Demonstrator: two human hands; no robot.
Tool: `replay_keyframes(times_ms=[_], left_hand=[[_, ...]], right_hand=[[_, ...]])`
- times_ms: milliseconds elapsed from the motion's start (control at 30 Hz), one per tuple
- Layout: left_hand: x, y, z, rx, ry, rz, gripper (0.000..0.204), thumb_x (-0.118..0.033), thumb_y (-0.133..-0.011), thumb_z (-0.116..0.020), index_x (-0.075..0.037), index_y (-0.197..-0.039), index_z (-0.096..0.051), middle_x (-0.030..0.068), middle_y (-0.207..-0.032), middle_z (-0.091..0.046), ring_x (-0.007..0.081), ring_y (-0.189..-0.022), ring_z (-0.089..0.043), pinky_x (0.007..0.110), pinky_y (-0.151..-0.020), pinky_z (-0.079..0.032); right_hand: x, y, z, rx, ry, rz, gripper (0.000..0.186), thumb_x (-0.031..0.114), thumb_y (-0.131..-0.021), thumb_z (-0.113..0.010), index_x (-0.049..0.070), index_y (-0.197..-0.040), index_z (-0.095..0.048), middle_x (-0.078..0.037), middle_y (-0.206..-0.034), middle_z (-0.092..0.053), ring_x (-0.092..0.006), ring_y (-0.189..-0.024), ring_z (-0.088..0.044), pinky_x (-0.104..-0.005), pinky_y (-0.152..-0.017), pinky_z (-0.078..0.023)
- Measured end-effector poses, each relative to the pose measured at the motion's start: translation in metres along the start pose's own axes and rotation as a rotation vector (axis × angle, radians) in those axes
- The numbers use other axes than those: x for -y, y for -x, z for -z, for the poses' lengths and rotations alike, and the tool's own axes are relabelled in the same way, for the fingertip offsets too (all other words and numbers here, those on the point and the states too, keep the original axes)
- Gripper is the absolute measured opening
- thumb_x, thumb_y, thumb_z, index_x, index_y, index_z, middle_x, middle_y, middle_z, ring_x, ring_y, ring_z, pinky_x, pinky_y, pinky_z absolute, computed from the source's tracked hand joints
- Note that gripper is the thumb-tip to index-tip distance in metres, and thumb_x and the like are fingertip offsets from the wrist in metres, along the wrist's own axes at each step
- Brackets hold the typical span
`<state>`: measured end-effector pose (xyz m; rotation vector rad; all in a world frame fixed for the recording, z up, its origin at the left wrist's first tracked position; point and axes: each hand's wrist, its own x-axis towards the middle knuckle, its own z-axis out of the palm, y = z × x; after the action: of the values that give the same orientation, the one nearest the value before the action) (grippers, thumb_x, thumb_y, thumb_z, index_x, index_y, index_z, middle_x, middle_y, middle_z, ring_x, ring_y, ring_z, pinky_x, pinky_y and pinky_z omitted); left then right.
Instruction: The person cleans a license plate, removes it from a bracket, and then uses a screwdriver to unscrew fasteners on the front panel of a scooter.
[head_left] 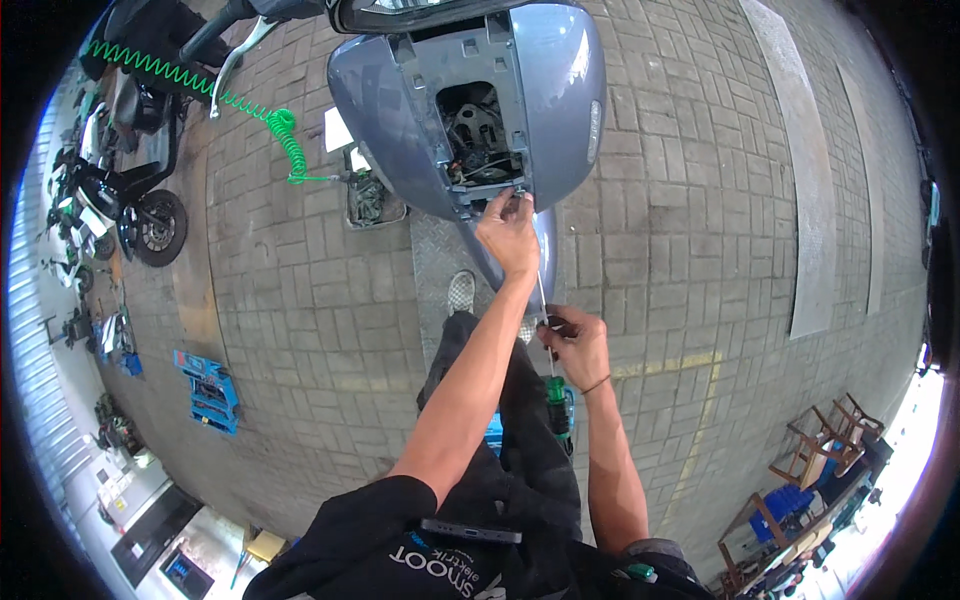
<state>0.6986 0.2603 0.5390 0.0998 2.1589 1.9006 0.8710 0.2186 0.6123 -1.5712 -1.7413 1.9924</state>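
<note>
A grey-blue scooter body (565, 110) stands in front of me, with a rectangular opening (470, 125) that shows wiring and parts inside. At the near right corner of this opening my left hand (510, 235) has its fingertips pinched together. What they hold, if anything, is too small to make out. Lower and to the right, my right hand (580, 350) grips a long screwdriver (557, 397) by its thin metal shaft. The screwdriver's green and black handle hangs below the fingers, toward me, and the shaft runs up toward my left hand.
Left of the scooter sits a tray (375, 205) of small parts, by a coiled green hose (230, 100). Blue tool case (208, 392) lies on the brick floor at left. Parked motorbikes (140, 205) line the far left; wooden chairs (825, 440) stand at right.
</note>
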Motion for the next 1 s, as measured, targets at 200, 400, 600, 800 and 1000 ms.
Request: replay_keyframes(times_ms=[200,400,600,800,1000], left_hand=[[-0.012,-0.004,0.002,-0.016,-0.067,-0.038,0.024,-0.005,-0.081,-0.078,0.010,-0.100,-0.072,0.0107,-0.074,-0.071,0.0138,-0.064,-0.064,0.029,-0.061,-0.049],[0.005,-0.010,-0.004,-0.036,0.106,0.054,0.015,-0.001,-0.083,-0.075,0.010,-0.092,-0.071,0.0101,-0.073,-0.071,0.0130,-0.063,-0.064,0.028,-0.061,-0.050],[0.007,-0.011,-0.003,0.003,0.347,0.238,0.009,0.003,-0.084,-0.073,0.006,-0.089,-0.066,0.0110,-0.079,-0.070,0.0163,-0.063,-0.067,0.028,-0.059,-0.053],[-0.002,-0.005,-0.009,0.002,0.231,0.228,0.010,0.004,-0.084,-0.074,0.008,-0.087,-0.066,0.0113,-0.078,-0.069,0.0150,-0.065,-0.066,0.027,-0.056,-0.054],[0.008,-0.012,-0.006,0.027,0.137,0.161,0.013,-0.002,-0.086,-0.073,0.007,-0.091,-0.064,0.0099,-0.074,-0.067,0.0179,-0.056,-0.067,0.028,-0.050,-0.051]], right_hand=[[0.005,0.010,-0.024,-0.294,0.232,0.158,0.033,-0.002,-0.071,-0.079,-0.002,-0.104,-0.073,-0.016,-0.089,-0.074,-0.0222,-0.069,-0.069,-0.0334,-0.065,-0.054],[-0.016,-0.006,-0.005,0.049,-0.402,-0.072,0.029,-0.002,-0.080,-0.074,-0.007,-0.107,-0.070,-0.012,-0.093,-0.073,-0.0118,-0.068,-0.063,-0.0297,-0.061,-0.052],[0.005,-0.008,-0.005,0.008,-0.092,-0.061,0.022,-0.003,-0.081,-0.072,-0.009,-0.102,-0.069,-0.008,-0.085,-0.071,-0.0122,-0.071,-0.064,-0.0285,-0.061,-0.053],[-0.006,-0.014,-0.008,0.082,-0.119,-0.070,0.027,0.003,-0.080,-0.077,-0.009,-0.103,-0.069,-0.010,-0.087,-0.072,-0.0115,-0.074,-0.064,-0.0282,-0.061,-0.052],[-0.017,-0.015,-0.009,0.079,-0.159,-0.045,0.023,0.002,-0.089,-0.070,-0.010,-0.109,-0.068,-0.009,-0.087,-0.072,-0.0118,-0.071,-0.065,-0.0287,-0.057,-0.051]])
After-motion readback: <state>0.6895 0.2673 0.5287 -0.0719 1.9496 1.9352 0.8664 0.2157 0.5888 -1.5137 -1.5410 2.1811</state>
